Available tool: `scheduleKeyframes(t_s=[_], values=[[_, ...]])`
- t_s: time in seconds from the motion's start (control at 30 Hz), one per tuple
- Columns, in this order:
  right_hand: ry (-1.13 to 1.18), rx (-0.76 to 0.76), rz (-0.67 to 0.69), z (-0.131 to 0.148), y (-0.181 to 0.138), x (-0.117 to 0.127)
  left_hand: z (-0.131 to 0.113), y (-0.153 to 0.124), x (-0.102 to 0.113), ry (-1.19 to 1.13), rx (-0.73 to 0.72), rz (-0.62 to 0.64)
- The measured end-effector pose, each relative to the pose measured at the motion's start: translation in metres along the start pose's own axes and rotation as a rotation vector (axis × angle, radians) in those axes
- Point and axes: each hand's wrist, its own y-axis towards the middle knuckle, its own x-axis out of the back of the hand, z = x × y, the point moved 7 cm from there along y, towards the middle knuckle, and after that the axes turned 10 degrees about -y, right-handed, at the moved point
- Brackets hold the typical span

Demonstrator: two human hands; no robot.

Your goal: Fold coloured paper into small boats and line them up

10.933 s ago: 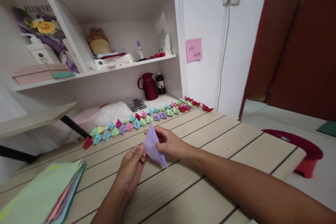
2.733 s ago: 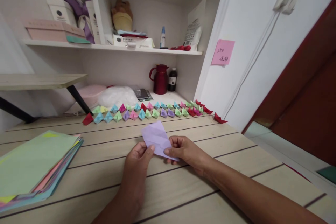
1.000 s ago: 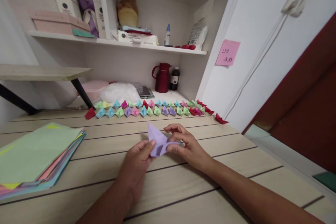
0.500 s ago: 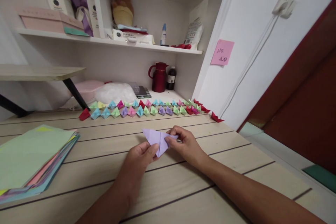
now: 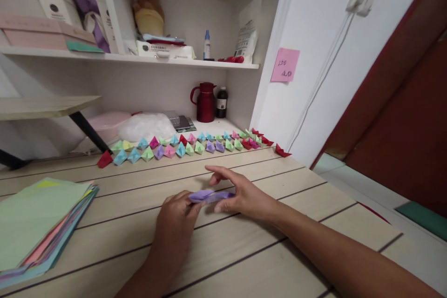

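The left hand point(image 5: 175, 221) pinches one end of a folded purple paper point(image 5: 200, 196) between thumb and fingers. The right hand point(image 5: 248, 198) is spread wide, with the other end of the paper between its thumb and pointing finger; I cannot tell if it touches. The paper is held up over the wooden counter point(image 5: 230, 251). Behind it sit rows of little paper boats point(image 5: 180, 150). A stack of colored paper point(image 5: 42, 219) lies to the left. A red jug point(image 5: 206, 103) stands beside a dark bottle point(image 5: 221, 102) at the back.
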Motion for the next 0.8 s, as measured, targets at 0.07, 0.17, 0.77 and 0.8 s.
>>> scheduleKeyframes(t_s=[0.07,0.17,0.77,0.8], values=[[-0.068,0.038,-0.017,0.007,-0.001,0.002,-0.006,0.0,-0.001,0.006,-0.083,0.017],[-0.124,0.105,-0.07,0.019,-0.002,0.002,-0.009,-0.002,-0.005,-0.036,-0.125,0.02],[0.326,-0.256,-0.372,-0.024,-0.005,0.004,0.009,-0.007,-0.005,-0.485,0.322,-0.085],[0.147,-0.122,-0.39,-0.011,-0.006,0.011,0.009,-0.009,-0.01,-0.52,0.355,-0.023]])
